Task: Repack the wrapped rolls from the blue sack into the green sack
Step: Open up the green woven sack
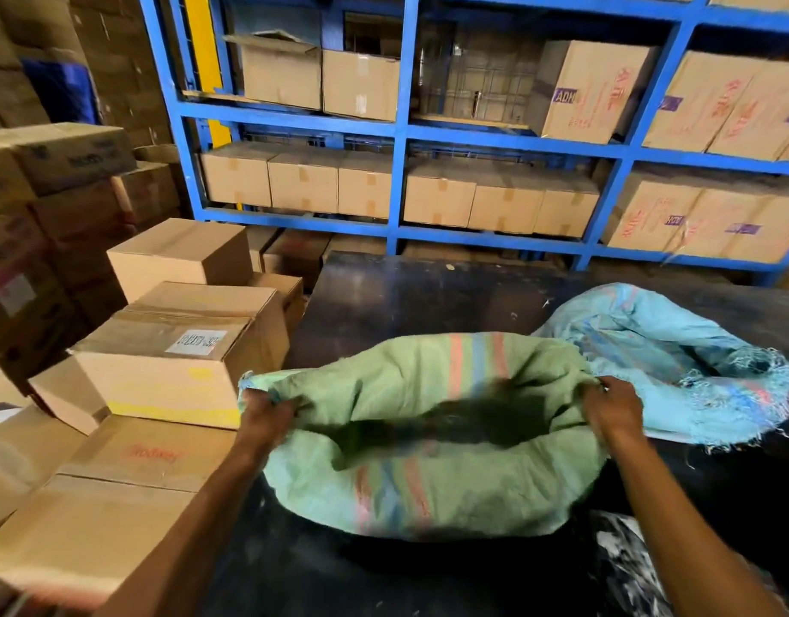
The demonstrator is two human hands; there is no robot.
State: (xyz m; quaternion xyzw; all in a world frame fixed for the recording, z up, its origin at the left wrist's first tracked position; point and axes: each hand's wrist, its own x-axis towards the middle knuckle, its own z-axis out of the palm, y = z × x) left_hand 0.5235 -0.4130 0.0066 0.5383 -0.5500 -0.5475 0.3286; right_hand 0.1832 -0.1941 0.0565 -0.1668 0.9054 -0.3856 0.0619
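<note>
- I look down on a dark, almost black bench [428, 296], its top scuffed and flecked with pale specks, set in a storeroom.
- Behind the bench stands a blue steel rack [401, 131] holding brown cartons; I count six plain taped ones side by side on its lower middle shelf.
- To the left of the bench, more cartons [178, 349] sit in loose stacks, one with a white label on top; a tall wall of boxes rises at the far left.
- I see two sacks on the bench. The green sack [428, 483], with pink and blue stripes, lies nearest me with its mouth pulled wide; the inside is dark and blurred, so I cannot tell what it holds.
- The blue sack [659, 349] lies just beyond it on the right, touching it, slumped, with a frayed open rim.
- I see two hands: my left hand [268, 416] grips the left edge of the green sack's mouth, my right hand [615, 407] grips the right edge, fingers curled into the cloth.
- I cannot make out any wrapped rolls.
</note>
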